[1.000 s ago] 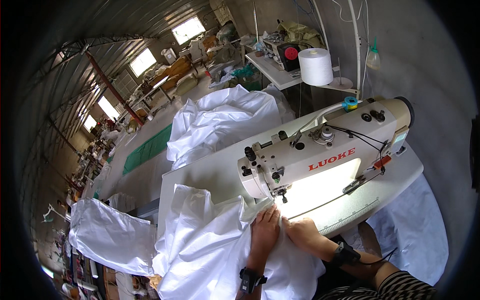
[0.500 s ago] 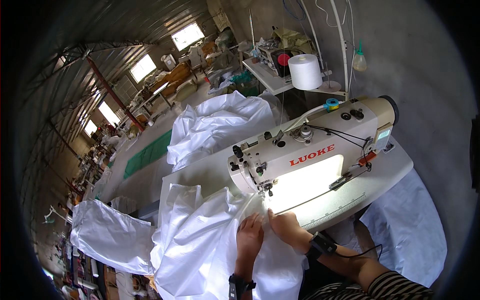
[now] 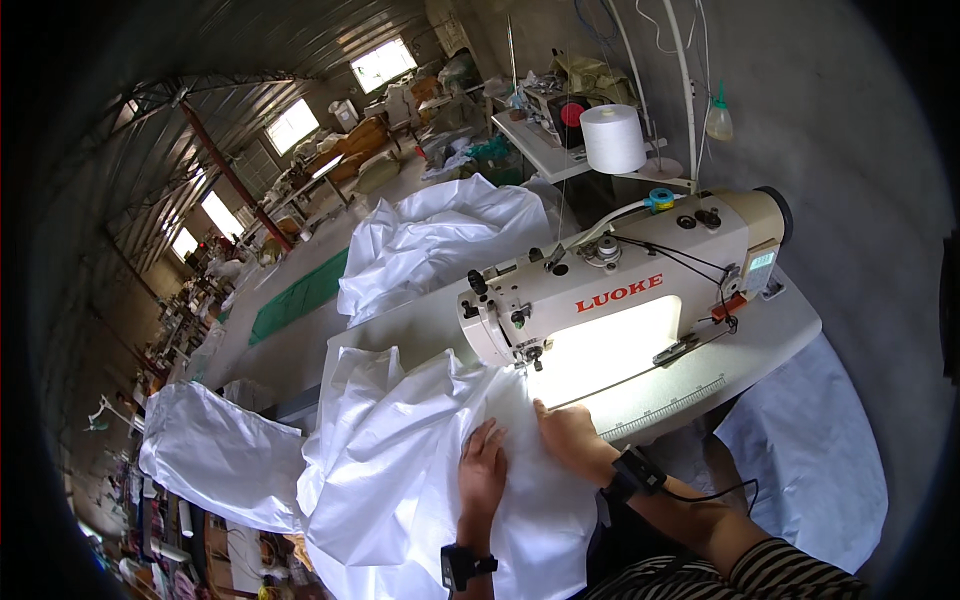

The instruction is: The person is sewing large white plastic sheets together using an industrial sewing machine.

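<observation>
A large white sheet of fabric (image 3: 400, 440) lies in folds over the sewing machine table and hangs off its near edge. Its right part runs up to the needle area of a white sewing machine (image 3: 620, 265), whose work light glares over the bed. My left hand (image 3: 484, 468) rests on the cloth with fingers stretched out, below and left of the needle. Close to the presser foot (image 3: 530, 358), my right hand (image 3: 568, 430) pinches the fabric's right edge, the index fingertip foremost. Its other fingers are curled and mostly hidden. Both wrists wear black straps.
A white thread cone (image 3: 613, 140) stands behind the machine. More white cloth (image 3: 440, 235) is heaped beyond the table, and another white piece (image 3: 815, 450) hangs at the right by the grey wall. A green strip (image 3: 298, 297) lies at the far left.
My left hand has slid left, away from the needle, widening the gap between my hands. The right hand stays at the fabric edge. The view has shifted slightly.
</observation>
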A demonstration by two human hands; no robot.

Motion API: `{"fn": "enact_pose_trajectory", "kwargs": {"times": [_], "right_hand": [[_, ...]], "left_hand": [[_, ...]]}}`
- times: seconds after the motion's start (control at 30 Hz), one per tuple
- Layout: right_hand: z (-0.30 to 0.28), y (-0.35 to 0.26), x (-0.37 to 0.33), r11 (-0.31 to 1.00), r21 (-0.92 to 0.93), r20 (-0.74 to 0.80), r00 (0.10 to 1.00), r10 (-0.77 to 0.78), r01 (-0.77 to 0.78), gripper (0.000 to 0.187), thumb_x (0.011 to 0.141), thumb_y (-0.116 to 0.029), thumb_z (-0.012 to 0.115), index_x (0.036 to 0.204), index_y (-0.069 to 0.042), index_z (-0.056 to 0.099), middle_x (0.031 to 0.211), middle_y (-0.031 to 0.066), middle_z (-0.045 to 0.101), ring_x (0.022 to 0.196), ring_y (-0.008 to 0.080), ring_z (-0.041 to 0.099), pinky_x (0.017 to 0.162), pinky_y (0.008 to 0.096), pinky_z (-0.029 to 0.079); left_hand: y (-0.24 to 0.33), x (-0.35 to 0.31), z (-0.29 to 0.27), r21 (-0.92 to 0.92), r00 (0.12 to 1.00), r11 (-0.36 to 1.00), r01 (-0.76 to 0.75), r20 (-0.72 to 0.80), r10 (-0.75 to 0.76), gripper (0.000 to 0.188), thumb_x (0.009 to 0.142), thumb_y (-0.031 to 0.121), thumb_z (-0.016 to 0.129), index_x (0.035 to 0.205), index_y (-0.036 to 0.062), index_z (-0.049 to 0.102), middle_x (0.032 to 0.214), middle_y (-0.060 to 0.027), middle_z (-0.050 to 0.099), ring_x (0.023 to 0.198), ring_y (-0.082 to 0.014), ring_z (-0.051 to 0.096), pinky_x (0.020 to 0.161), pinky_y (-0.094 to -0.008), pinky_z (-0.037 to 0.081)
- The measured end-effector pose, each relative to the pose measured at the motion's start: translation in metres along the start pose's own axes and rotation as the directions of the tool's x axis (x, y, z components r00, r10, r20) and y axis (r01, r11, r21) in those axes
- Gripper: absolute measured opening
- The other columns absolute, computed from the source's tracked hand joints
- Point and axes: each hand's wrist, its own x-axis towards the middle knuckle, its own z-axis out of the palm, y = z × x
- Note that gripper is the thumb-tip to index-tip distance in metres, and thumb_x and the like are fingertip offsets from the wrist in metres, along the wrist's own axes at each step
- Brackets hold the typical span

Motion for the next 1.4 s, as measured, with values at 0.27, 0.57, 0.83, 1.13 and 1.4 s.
{"fn": "enact_pose_trajectory", "kwargs": {"times": [0.27,0.57,0.83,1.13,1.4], "right_hand": [[-0.037,0.021,-0.05,0.967,0.176,-0.435,0.896,-0.091,0.184,0.044,0.089,-0.018,0.059,0.131,-0.004,0.052,0.08,0.0069,0.067,0.07,0.0255,0.066,0.063,0.0357,0.051],[-0.024,0.053,-0.181,0.659,0.739,0.361,0.907,-0.216,-0.137,0.04,0.094,-0.038,0.059,0.113,-0.003,0.064,0.099,0.0162,0.068,0.093,0.0335,0.066,0.08,0.0398,0.053],[-0.034,0.004,-0.189,0.27,0.959,0.231,0.778,-0.584,-0.082,0.038,0.094,-0.028,0.06,0.126,-0.007,0.058,0.102,0.019,0.067,0.088,0.0348,0.067,0.078,0.0371,0.054],[0.003,0.003,-0.195,0.42,0.907,0.261,0.731,-0.631,0.039,0.032,0.095,-0.034,0.057,0.111,-0.007,0.065,0.087,0.0128,0.069,0.08,0.032,0.068,0.073,0.0391,0.054],[-0.013,-0.01,-0.204,0.259,0.966,0.203,0.59,-0.782,0.01,0.024,0.093,-0.02,0.059,0.114,-0.009,0.064,0.098,0.0123,0.068,0.089,0.0298,0.068,0.081,0.0374,0.054]], "left_hand": [[0.143,-0.115,-0.011,-0.364,0.96,0.889,0.277,0.069,-0.27,0.056,0.074,0.021,0.079,0.121,0.0058,0.053,0.113,-0.0179,0.058,0.091,-0.0338,0.062,0.074,-0.0427,0.052],[0.146,-0.195,0.008,-0.195,0.845,0.831,0.521,0.257,-0.469,0.043,0.075,0.01,0.073,0.116,0.0052,0.059,0.111,-0.0173,0.061,0.101,-0.0375,0.06,0.084,-0.0453,0.05],[0.141,-0.198,0.008,-0.225,0.738,0.707,0.67,0.1,-0.667,0.023,0.081,0.003,0.067,0.104,0.0054,0.063,0.096,-0.0136,0.066,0.082,-0.0348,0.066,0.068,-0.0419,0.054],[0.14,-0.181,0.007,-0.167,0.81,0.793,0.586,0.151,-0.567,0.043,0.077,0.014,0.074,0.117,0.0069,0.06,0.114,-0.0142,0.062,0.086,-0.0293,0.065,0.076,-0.0414,0.054],[0.15,-0.154,-0.027,-0.159,0.537,0.529,0.834,0.454,-0.711,0.02,0.089,0.013,0.065,0.105,0.0013,0.066,0.085,-0.0144,0.069,0.078,-0.0209,0.066,0.069,-0.0328,0.053]]}}
